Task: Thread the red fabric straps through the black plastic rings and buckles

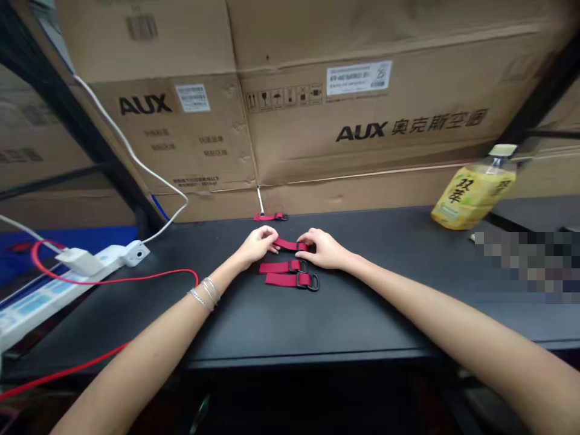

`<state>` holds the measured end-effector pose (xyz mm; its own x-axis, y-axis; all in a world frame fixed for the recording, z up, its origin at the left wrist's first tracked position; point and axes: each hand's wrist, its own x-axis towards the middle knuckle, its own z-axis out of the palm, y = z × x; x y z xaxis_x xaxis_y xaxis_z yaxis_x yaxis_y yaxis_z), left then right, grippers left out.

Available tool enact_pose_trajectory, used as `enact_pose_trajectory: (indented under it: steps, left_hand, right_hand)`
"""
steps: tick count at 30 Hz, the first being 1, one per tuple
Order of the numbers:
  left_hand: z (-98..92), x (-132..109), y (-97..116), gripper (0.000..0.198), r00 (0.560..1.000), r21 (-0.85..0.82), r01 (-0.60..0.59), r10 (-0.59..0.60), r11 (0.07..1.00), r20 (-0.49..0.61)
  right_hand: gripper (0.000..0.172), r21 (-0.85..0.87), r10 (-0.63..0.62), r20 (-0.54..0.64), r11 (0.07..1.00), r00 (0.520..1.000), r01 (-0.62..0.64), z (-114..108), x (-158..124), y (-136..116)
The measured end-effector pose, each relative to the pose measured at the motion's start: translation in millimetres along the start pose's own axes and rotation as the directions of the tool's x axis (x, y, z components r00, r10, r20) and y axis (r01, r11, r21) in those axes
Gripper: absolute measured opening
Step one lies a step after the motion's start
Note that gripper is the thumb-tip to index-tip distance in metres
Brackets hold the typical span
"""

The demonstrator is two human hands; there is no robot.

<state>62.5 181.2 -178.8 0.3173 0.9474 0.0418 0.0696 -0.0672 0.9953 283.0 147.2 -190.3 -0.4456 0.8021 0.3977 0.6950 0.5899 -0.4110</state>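
Note:
Three short red straps with black D-rings lie in a row on the black table (317,314). My left hand (258,243) pinches the left end of the farthest strap (286,244), and my right hand (324,249) holds its right end, fingers curled over the ring. The middle strap (280,266) and the nearest strap (290,280) lie loose just in front of my hands. A fourth red strap (270,217) rests at the table's back edge, apart from both hands.
Large AUX cardboard boxes (362,109) wall off the back. A yellow drink bottle (473,194) stands tilted at the right. A white power strip (104,260) with a white cable and a red cable (136,279) lies at the left.

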Motion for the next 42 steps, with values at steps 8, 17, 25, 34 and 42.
enact_pose_trajectory:
  steps: [8,17,25,34,42]
  left_hand:
    - [-2.6,-0.5,3.7,0.01,0.997,-0.065,0.064,-0.066,0.996,-0.033]
    - [-5.1,-3.0,5.9,0.011,0.996,-0.065,0.078,-0.08,0.995,-0.028]
    - [-2.6,-4.9,8.9,0.012,0.995,-0.063,0.094,-0.096,0.994,-0.04]
    - [0.5,-6.5,12.4,0.032,0.997,-0.225,0.074,-0.076,0.972,-0.002]
    - [4.1,-6.0,5.8,0.043,0.998,-0.151,-0.061,0.057,0.987,-0.031]
  right_hand:
    - [0.034,-0.003,0.0,0.015,1.0,1.0,0.0,-0.3,0.4,-1.0]
    - [0.033,-0.007,0.004,0.026,1.0,1.0,-0.003,-1.3,0.0,-1.9]
    - [0.033,-0.007,0.008,0.032,1.0,0.999,-0.008,-2.4,0.1,-2.6]
    - [0.031,-0.023,0.036,-0.033,0.999,0.999,-0.037,-1.2,-0.8,-3.9]
    - [0.034,0.038,0.004,-0.043,0.999,0.999,-0.003,-1.3,-1.2,-5.7]
